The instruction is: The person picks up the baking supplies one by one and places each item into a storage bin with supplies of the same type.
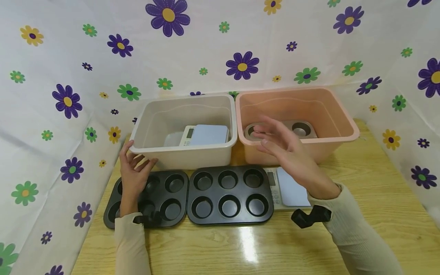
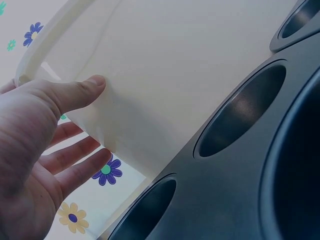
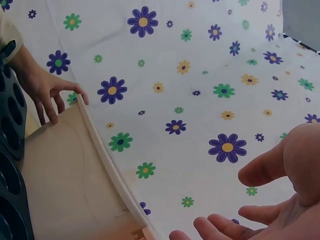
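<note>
My left hand [image 1: 134, 179] grips the front left corner of a white plastic bin [image 1: 192, 157]. In the left wrist view, its thumb [image 2: 82, 94] lies on the front wall while the other fingers reach round the side. A kitchen scale [image 1: 209, 135] with a pale top lies inside this bin. Raised before the pink bin [image 1: 295, 93], my right hand [image 1: 292, 156] has its fingers extended and holds nothing. Inside the pink bin, partly behind that hand, is a greyish muffin pan [image 1: 311, 131].
Two dark muffin pans, a left one [image 1: 177, 198] and a right one [image 1: 230, 194], lie side by side before the white bin. Another kitchen scale [image 1: 292, 193] is to their right, partly under my right forearm. The wooden table [image 1: 206, 248] meets a flower-patterned cloth [image 1: 206, 46].
</note>
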### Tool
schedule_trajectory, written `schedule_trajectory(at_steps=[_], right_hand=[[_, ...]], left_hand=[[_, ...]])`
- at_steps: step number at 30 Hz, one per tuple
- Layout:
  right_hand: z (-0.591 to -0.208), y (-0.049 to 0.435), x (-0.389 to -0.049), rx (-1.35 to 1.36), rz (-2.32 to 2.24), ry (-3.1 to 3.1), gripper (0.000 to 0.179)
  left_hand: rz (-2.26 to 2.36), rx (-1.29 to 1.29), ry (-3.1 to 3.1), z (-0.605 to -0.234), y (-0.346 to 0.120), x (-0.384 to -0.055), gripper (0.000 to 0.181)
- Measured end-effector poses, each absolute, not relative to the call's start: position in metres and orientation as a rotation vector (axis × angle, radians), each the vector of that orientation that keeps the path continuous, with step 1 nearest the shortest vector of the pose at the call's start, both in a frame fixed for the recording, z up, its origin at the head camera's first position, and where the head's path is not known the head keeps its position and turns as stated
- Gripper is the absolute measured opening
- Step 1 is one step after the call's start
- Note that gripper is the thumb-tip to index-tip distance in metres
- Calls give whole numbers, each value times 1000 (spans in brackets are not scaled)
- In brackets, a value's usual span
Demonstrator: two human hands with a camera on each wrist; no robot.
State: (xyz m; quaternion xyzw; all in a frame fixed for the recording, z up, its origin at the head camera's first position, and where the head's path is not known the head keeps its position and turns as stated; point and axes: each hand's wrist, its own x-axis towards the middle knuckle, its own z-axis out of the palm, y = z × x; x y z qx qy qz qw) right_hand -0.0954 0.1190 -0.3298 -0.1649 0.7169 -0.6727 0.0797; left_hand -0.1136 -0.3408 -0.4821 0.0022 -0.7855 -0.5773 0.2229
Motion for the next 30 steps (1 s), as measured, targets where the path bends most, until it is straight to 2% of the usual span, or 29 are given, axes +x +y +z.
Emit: schedule_trajectory(at_steps=[12,30], right_hand=[[-358,146,-84,-496,-1997,2157,52],[-400,180,-64,-451,-2153,2101,55]], left_hand=[[-1580,15,-2185,-483,-339,-113,94],[-1596,12,-2166,-483,-341,-114,93]])
